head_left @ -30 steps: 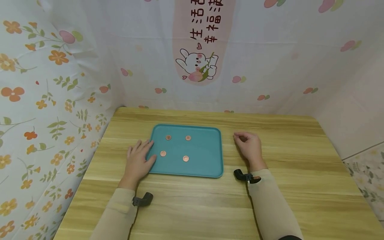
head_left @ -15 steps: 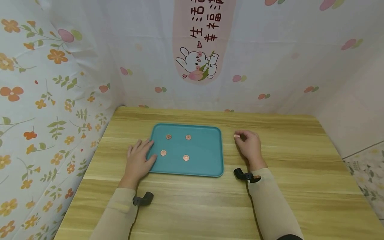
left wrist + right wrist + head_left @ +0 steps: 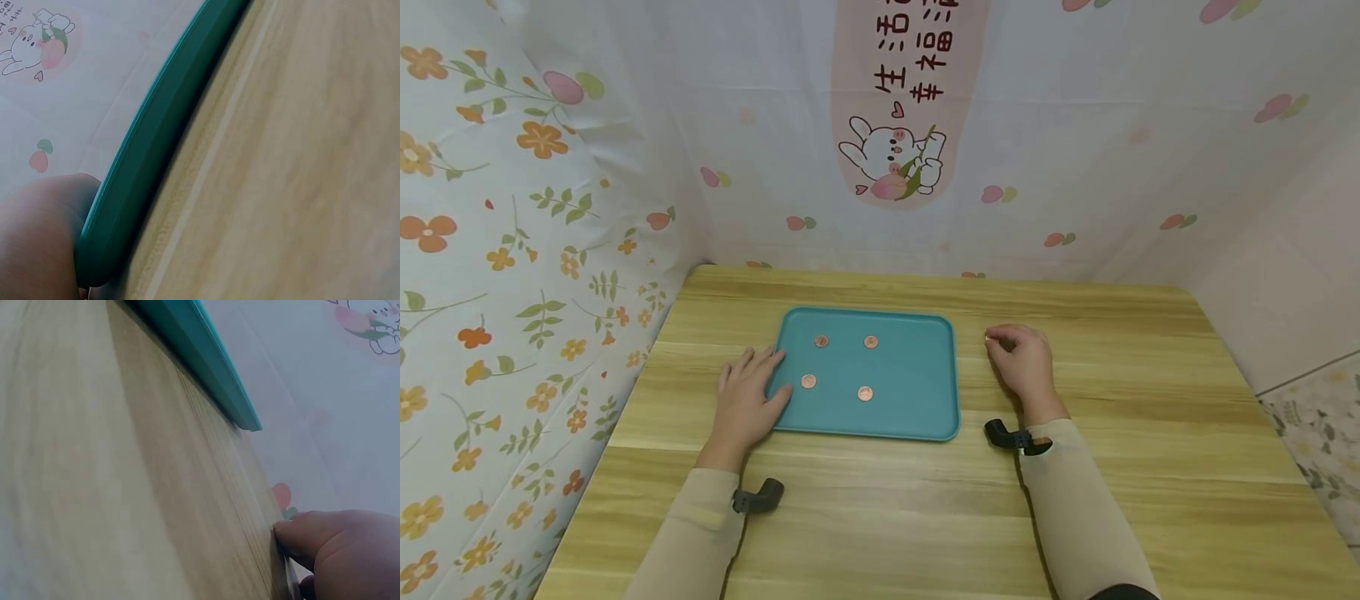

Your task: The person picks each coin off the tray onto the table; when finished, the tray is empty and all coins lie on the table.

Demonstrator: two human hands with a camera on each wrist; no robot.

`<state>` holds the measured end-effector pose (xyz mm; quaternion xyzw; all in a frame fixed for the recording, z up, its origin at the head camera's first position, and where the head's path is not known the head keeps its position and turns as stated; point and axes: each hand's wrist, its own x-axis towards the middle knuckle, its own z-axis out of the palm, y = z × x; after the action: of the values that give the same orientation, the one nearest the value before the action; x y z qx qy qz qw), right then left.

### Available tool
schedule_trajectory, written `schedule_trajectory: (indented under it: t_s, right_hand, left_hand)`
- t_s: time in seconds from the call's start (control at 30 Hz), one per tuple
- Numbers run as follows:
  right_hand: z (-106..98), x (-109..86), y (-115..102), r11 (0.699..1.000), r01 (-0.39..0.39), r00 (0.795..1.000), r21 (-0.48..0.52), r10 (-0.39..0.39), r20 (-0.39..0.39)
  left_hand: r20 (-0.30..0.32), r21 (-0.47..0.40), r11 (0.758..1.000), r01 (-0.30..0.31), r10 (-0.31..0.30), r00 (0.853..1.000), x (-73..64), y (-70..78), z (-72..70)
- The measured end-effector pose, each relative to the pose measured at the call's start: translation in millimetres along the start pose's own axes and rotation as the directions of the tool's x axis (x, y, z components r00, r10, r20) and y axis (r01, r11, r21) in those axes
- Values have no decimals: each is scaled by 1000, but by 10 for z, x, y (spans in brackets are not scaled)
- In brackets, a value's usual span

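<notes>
Head view: left hand (image 3: 747, 402) spread on the teal tray (image 3: 910, 412), right hand (image 3: 1022, 362) pinching a copper-coloured coin (image 3: 987, 338) we could drop through slackened fingertips.

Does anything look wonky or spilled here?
Yes, the bunny on the back cloth: it's turned sideways in the head view, so its ears point sideways instead of up. Otherwise, the four coins lie flat in the tray, and nothing looks spilled or broken.
</notes>
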<state>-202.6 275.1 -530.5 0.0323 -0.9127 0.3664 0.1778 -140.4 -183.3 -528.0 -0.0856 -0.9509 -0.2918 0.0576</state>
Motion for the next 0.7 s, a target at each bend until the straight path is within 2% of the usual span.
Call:
schedule_trajectory:
  t_s: [0.7]
  right_hand:
    - [5, 7, 8, 999, -5, 1000, -32, 6, 26]
  left_hand:
    - [0, -22, 1000, 2, -2, 1000, -3, -7, -7]
